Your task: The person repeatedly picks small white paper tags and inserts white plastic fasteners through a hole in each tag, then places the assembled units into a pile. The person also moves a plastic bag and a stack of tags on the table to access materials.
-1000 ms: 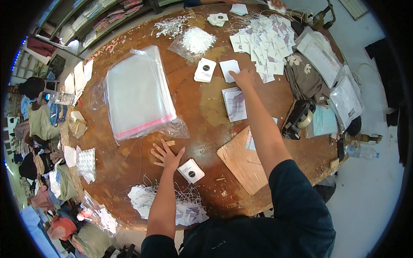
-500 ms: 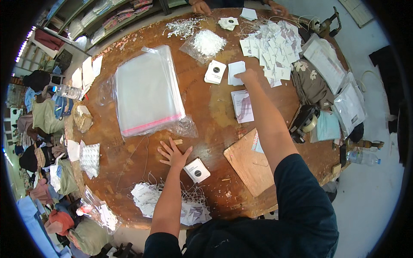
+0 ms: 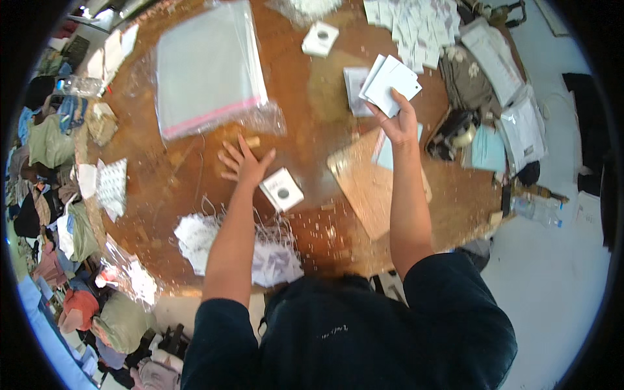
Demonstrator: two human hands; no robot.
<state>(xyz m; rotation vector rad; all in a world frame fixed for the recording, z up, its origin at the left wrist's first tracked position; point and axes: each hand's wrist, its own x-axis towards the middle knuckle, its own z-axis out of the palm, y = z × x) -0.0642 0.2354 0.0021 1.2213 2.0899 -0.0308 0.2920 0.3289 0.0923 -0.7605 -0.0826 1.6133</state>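
Observation:
A small, fanned stack of white cards [image 3: 392, 81] is in my right hand [image 3: 400, 120], raised over the table, with the thumb on top. Just behind it lies another stack of printed cards [image 3: 354, 88], partly covered. My left hand [image 3: 246, 164] rests on the wood with spread fingers and holds nothing. Close to its right is a neat stack of white tags with a black circle [image 3: 283, 190]. A similar tag stack [image 3: 320, 39] lies farther off. Near my left forearm is a heap of strung tags [image 3: 273, 260], partly hidden by the arm.
A large pile of clear plastic bags [image 3: 205, 71] lies at the far left. Loose cards [image 3: 416, 29] are heaped at the far right. A wooden board [image 3: 364, 182] sits below my right hand, and a tape dispenser [image 3: 455, 134] stands to the right beside packed garments.
My right hand has picked up the white cards from the far side of the table and drawn them back toward me. The view has shifted; my left hand stays spread on the table.

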